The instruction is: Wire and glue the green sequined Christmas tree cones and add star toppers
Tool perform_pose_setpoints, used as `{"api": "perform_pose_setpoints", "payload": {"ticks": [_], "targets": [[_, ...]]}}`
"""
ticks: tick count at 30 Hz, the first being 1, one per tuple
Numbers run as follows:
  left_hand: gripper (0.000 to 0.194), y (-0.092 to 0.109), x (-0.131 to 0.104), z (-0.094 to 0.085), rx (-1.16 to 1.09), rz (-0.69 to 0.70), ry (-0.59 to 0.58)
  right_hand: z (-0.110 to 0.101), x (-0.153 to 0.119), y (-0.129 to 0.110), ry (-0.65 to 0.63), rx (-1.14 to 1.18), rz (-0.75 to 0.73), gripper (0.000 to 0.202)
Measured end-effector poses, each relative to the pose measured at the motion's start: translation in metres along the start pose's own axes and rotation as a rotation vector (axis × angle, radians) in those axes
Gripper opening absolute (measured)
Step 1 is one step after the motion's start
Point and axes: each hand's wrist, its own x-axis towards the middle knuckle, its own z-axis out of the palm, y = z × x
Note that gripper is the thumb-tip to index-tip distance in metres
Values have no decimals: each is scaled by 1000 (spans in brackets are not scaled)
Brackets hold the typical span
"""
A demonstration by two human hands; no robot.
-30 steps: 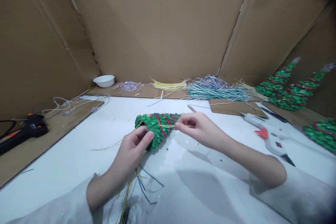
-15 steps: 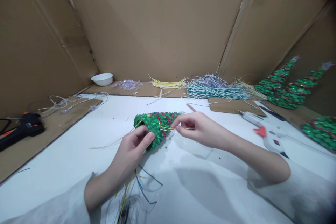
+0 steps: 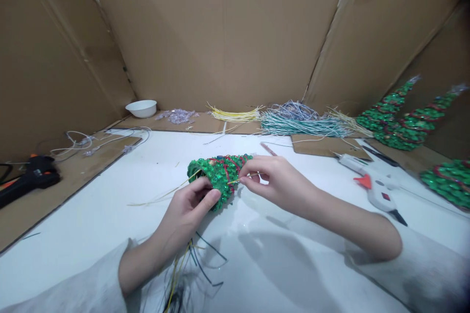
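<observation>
A small green beaded Christmas tree (image 3: 220, 171) with red garland lies on its side on the white table, its hollow base facing left. My left hand (image 3: 196, 203) grips the base edge, thumb outside and fingers at the opening. Thin yellow wires (image 3: 157, 200) stick out of that opening to the left. My right hand (image 3: 270, 176) pinches a yellow wire (image 3: 234, 182) at the tree's near side, fingertips close to the beads. The tree's tip is partly hidden behind my right hand. Below my left wrist, yellow and dark green wires (image 3: 198, 259) hang in a loose tangle.
At the back lie yellow wires (image 3: 235, 114), green wires (image 3: 304, 124), clear plastic pieces (image 3: 178, 116) and a white bowl (image 3: 141, 108). A glue gun (image 3: 378, 190) and finished trees (image 3: 400, 132) stand right. A black tool (image 3: 29, 181) lies left. Cardboard walls (image 3: 220, 34) enclose the table.
The yellow wire at the tree's side now runs between my right fingertips, with less of it showing between hand and beads. My left hand keeps its grip; the tree has shifted very slightly.
</observation>
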Motion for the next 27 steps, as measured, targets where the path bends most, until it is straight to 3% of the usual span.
{"api": "perform_pose_setpoints", "payload": {"ticks": [4, 18, 27], "targets": [[23, 1, 0, 0, 12, 17, -12, 1, -3, -4, -13, -70, -80, 11], [24, 1, 3, 0, 59, 3, -39, 11, -2, 2, -53, -48, -136, 14], [24, 0, 2, 0, 88, 43, -25, 20, -1, 2, 24, 73, -18, 13]]}}
